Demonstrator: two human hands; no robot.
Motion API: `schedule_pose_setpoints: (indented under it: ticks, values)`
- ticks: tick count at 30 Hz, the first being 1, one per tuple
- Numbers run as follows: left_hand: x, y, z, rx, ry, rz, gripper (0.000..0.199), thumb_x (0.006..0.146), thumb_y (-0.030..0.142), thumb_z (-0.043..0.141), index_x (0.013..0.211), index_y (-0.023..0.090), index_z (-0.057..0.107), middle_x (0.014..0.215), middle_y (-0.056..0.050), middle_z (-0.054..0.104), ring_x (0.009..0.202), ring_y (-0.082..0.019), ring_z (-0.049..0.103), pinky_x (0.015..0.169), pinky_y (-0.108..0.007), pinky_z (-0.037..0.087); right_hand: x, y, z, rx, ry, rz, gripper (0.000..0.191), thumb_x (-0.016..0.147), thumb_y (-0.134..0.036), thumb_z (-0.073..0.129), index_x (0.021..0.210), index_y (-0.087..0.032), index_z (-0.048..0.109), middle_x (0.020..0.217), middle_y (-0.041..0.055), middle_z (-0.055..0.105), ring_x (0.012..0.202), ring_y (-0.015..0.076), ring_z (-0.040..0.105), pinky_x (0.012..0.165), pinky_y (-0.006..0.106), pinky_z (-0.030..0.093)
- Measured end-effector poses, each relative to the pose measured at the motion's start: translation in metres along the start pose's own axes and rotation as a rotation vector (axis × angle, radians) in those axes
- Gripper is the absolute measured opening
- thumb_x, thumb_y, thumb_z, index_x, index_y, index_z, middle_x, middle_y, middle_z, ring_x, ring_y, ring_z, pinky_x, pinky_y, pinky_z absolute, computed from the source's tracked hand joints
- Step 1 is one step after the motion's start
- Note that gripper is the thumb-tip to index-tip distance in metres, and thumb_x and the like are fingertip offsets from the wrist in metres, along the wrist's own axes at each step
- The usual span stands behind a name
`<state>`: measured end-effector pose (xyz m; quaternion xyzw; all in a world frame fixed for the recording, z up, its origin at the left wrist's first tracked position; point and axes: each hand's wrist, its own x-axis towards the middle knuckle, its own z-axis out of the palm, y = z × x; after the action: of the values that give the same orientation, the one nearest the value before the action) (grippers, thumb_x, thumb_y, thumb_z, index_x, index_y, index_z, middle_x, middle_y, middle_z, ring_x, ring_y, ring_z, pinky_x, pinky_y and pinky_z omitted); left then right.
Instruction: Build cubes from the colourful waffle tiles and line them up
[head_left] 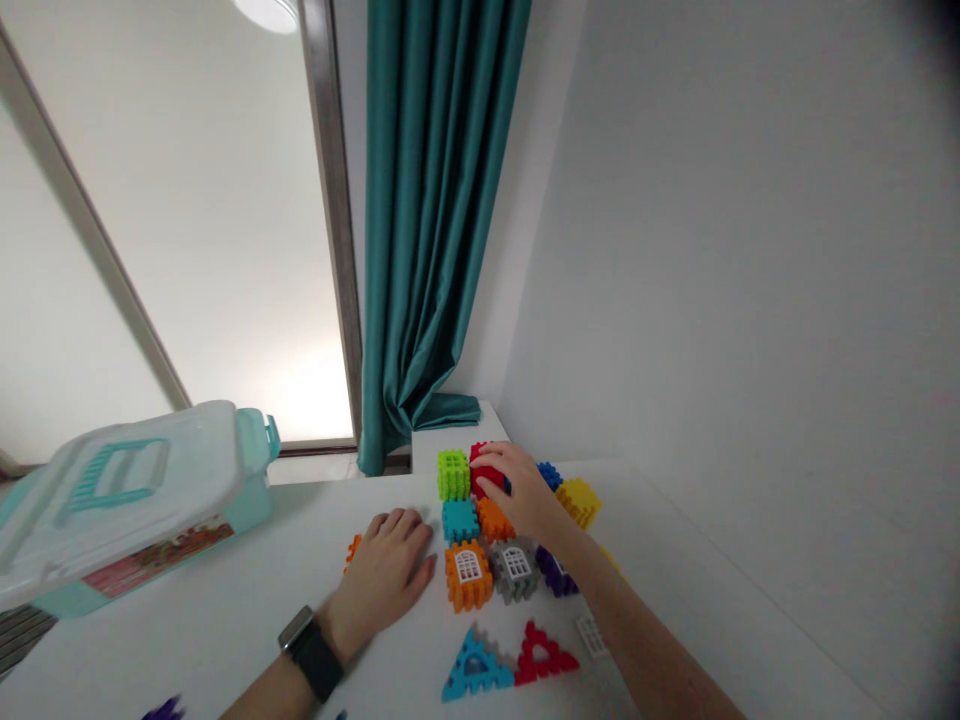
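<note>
My right hand (526, 492) reaches over the far part of a block group, its fingers curled on a red toy block (478, 455). Beside that block stands a lime green block (453, 474). Nearer to me are a teal block (460, 520), an orange block (495, 520), an orange block with a white window (469, 575) and a grey one with a window (514, 570). A purple block (555, 572) is partly under my right forearm. My left hand (386, 568) lies flat on the white table, fingers stretched, beside a mostly hidden orange piece (352, 550).
A lidded teal storage box (187, 440) stands at the left. Blue (478, 668) and red (541, 655) triangle pieces and a white window piece (592, 636) lie in front. Yellow blocks (577, 502) sit to the right, near the wall. A green curtain (435, 220) hangs behind.
</note>
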<state>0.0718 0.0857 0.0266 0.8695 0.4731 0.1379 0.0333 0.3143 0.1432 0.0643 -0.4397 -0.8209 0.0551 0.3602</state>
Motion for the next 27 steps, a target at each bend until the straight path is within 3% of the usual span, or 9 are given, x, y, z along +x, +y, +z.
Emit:
schedule_pose_setpoints:
  ticks: [3, 7, 12, 17, 27]
  values:
    - [0.000, -0.013, -0.015, 0.009, -0.045, 0.001, 0.021, 0.093, 0.028, 0.054, 0.110, 0.022, 0.064, 0.117, -0.010, 0.063, 0.109, -0.029, 0.059, 0.095, -0.045, 0.046, -0.003, -0.020, 0.005, -0.025, -0.054, -0.050, 0.020, 0.091, -0.016, 0.059, 0.107, -0.023, 0.068, 0.119, 0.0091, 0.066, 0.115, 0.0270, 0.058, 0.103, 0.049, 0.044]
    - [-0.010, -0.045, -0.038, -0.014, -0.127, 0.026, 0.031, 0.087, 0.035, 0.066, 0.116, 0.024, 0.065, 0.120, -0.008, 0.063, 0.112, -0.029, 0.059, 0.095, -0.043, 0.047, -0.007, -0.045, 0.010, -0.031, -0.133, -0.109, 0.018, 0.093, -0.017, 0.059, 0.108, -0.024, 0.068, 0.117, 0.0085, 0.067, 0.114, 0.0268, 0.058, 0.102, 0.048, 0.044]
    - [-0.029, -0.076, -0.058, 0.006, -0.172, -0.043, 0.041, 0.076, 0.040, 0.075, 0.114, 0.025, 0.067, 0.116, -0.007, 0.065, 0.108, -0.029, 0.061, 0.095, -0.043, 0.049, -0.014, -0.065, 0.018, -0.019, -0.175, -0.157, 0.021, 0.092, -0.014, 0.059, 0.108, -0.025, 0.068, 0.115, 0.0076, 0.068, 0.112, 0.0267, 0.059, 0.099, 0.046, 0.046]
    - [-0.034, -0.080, -0.061, 0.032, -0.224, -0.091, 0.040, 0.071, 0.038, 0.077, 0.108, 0.024, 0.068, 0.112, -0.008, 0.066, 0.103, -0.030, 0.062, 0.088, -0.043, 0.051, -0.019, -0.073, 0.023, -0.029, -0.186, -0.179, 0.023, 0.090, -0.012, 0.060, 0.107, -0.025, 0.068, 0.114, 0.0073, 0.068, 0.110, 0.0271, 0.060, 0.096, 0.046, 0.048]
    - [-0.032, -0.076, -0.054, 0.039, -0.177, -0.063, 0.030, 0.073, 0.031, 0.076, 0.100, 0.022, 0.066, 0.108, -0.009, 0.065, 0.098, -0.028, 0.063, 0.084, -0.041, 0.053, -0.020, -0.076, 0.019, -0.029, -0.219, -0.164, 0.020, 0.091, -0.013, 0.061, 0.107, -0.024, 0.068, 0.110, 0.0072, 0.069, 0.108, 0.0266, 0.060, 0.094, 0.045, 0.047]
